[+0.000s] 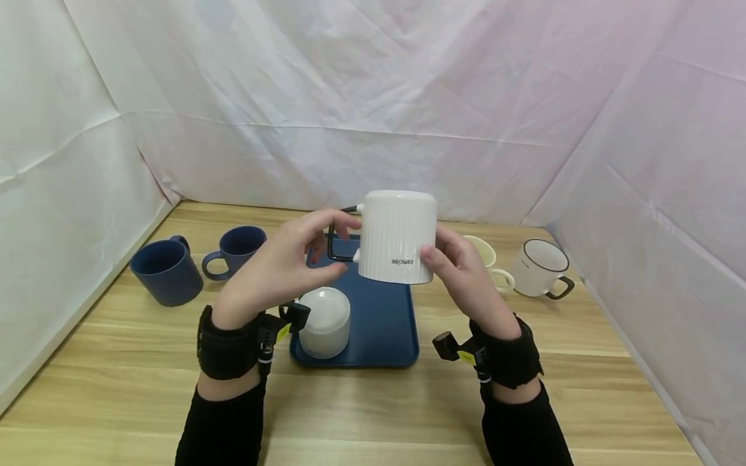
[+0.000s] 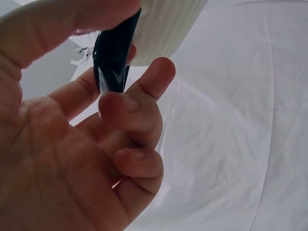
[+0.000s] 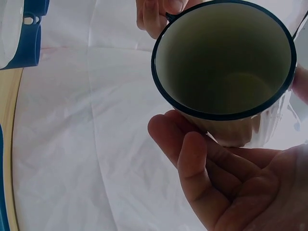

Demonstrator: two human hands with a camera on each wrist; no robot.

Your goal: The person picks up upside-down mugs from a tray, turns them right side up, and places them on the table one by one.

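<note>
We hold a white ribbed mug [image 1: 397,236] upside down in the air, just above the blue tray [image 1: 381,323]. Our left hand [image 1: 280,268] pinches its dark handle [image 1: 338,234] with thumb and fingers [image 2: 130,108], so the mug cannot tip. Our right hand [image 1: 466,278] cups the other side, fingers [image 3: 192,163] close together against the wall. Because the mug is flipped, the word "concise" on it reads upside down. A second white mug [image 1: 324,321] sits upside down on the tray. Two blue mugs [image 1: 192,262] stand left, and a cream mug [image 1: 486,259] and a white mug with a dark rim [image 1: 539,266] stand right.
</note>
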